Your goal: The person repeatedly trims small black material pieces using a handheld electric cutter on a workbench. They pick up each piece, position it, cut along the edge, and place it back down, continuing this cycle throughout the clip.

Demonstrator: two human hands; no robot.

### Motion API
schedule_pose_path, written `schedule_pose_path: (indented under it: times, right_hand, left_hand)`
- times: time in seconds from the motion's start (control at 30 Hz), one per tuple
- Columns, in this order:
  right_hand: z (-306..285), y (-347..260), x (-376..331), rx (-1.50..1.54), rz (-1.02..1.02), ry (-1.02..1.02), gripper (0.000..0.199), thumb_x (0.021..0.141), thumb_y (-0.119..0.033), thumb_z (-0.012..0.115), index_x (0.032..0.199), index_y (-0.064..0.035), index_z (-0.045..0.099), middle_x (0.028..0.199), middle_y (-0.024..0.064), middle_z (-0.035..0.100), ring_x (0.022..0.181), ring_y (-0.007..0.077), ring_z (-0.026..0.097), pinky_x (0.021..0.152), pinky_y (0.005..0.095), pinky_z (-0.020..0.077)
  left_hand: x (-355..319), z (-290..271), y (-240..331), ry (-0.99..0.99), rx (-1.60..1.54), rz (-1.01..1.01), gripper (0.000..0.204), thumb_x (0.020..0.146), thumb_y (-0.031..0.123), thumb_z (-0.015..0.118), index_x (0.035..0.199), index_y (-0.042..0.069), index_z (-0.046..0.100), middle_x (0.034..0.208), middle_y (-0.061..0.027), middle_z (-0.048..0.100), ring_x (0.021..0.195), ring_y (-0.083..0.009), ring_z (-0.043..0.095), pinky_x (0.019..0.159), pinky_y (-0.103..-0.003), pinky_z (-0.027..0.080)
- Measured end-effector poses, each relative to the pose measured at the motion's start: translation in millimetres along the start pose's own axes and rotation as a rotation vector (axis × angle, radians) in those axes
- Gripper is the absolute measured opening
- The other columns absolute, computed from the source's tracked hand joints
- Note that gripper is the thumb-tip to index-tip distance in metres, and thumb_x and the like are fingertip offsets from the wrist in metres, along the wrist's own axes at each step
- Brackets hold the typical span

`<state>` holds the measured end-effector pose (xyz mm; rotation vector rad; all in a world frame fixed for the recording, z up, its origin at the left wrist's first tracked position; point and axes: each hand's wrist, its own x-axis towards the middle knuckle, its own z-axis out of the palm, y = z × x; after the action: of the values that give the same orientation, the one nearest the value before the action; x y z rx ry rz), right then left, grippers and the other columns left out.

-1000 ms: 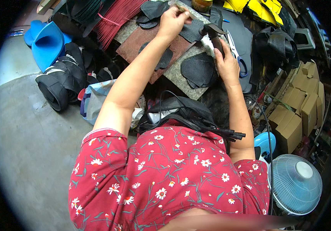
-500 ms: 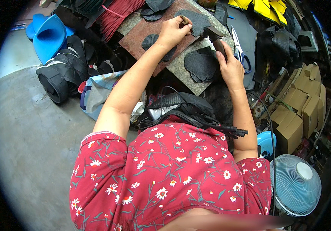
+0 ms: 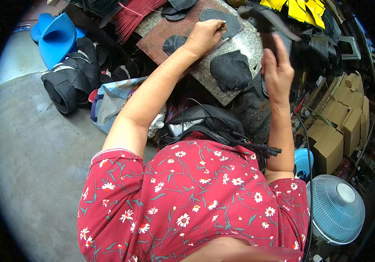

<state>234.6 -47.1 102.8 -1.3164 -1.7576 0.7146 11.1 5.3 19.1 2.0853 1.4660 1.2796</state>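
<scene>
We wear a short-sleeved red cotton top [image 3: 196, 196] printed all over with small white daisies, yellow-centred, strung on thin grey-green stems and leaves. Its sleeve hems carry a narrow pale edging. Both our forearms are bare below the sleeves, with no watch or bracelet showing. A black mesh-and-strap harness [image 3: 209, 124] sits against our chest, with a thin black cable [image 3: 306, 174] trailing down our right side.

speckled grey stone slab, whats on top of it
A dark mesh sole-shaped piece and a brown sheet lie on the speckled grey stone slab; the left hand hides what it pins.
</scene>
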Motion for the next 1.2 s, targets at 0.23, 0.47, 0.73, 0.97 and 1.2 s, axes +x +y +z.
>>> schedule_pose_path:
  times: [0.23, 0.47, 0.73, 0.97, 1.2]
  right_hand:
    - [8.9, 10.1, -4.2, -0.382, 0.068, -0.065, 0.042, 0.094, -0.043, 0.054, 0.133, -0.0287, 0.052, 0.104, 0.0179, 0.068, 0.092, 0.0391, 0.066, 0.077, 0.0454, 0.0517]
    - [27.4, 35.3, -12.2, -0.536, 0.175, -0.254, 0.043, 0.093, -0.047, 0.052, 0.133, -0.0319, 0.050, 0.087, 0.0178, 0.069, 0.081, 0.0395, 0.067, 0.071, 0.0482, 0.0515]
    - [27.0, 33.0, -9.0, -0.544, 0.178, -0.235, 0.043, 0.093, -0.047, 0.052, 0.133, -0.0319, 0.050, 0.087, 0.0191, 0.069, 0.081, 0.0389, 0.067, 0.070, 0.0476, 0.0519]
    - [29.9, 41.8, -10.2, -0.534, 0.186, -0.224, 0.044, 0.092, -0.047, 0.053, 0.132, -0.0306, 0.052, 0.087, 0.0188, 0.069, 0.082, 0.0381, 0.068, 0.071, 0.0459, 0.0521]
    - [-2.7, 1.4, 6.9, 0.125, 0.055, 0.019, 0.039, 0.094, -0.025, 0.061, 0.131, -0.0127, 0.057, 0.082, 0.0067, 0.067, 0.063, 0.0138, 0.062, 0.060, 0.0287, 0.0505]
  left_hand:
    - [-3.0, 0.4, 5.5, 0.008, 0.009, 0.049, 0.013, 0.081, 0.008, 0.064, 0.093, 0.002, 0.063, 0.088, -0.0177, 0.065, 0.083, -0.0348, 0.065, 0.072, -0.038, 0.052]
    - [-6.9, 3.8, -5.8, 0.031, -0.547, -0.600, 0.010, 0.091, 0.010, 0.061, 0.093, 0.000, 0.063, 0.086, -0.0111, 0.068, 0.078, -0.0205, 0.069, 0.072, -0.029, 0.057]
    - [-6.1, 6.8, -14.7, 0.050, -0.606, -0.510, 0.010, 0.088, 0.008, 0.064, 0.094, 0.002, 0.067, 0.084, -0.0058, 0.070, 0.072, -0.0111, 0.068, 0.067, -0.025, 0.056]
    - [-1.7, 6.6, -7.2, 0.047, -0.313, -0.419, 0.012, 0.085, 0.011, 0.065, 0.093, 0.003, 0.067, 0.086, -0.0137, 0.070, 0.075, -0.0222, 0.070, 0.067, -0.031, 0.056]
    - [9.9, 8.2, -3.3, -0.002, 0.031, 0.045, 0.013, 0.080, 0.012, 0.065, 0.089, 0.002, 0.062, 0.085, -0.0180, 0.064, 0.082, -0.0370, 0.064, 0.073, -0.042, 0.052]
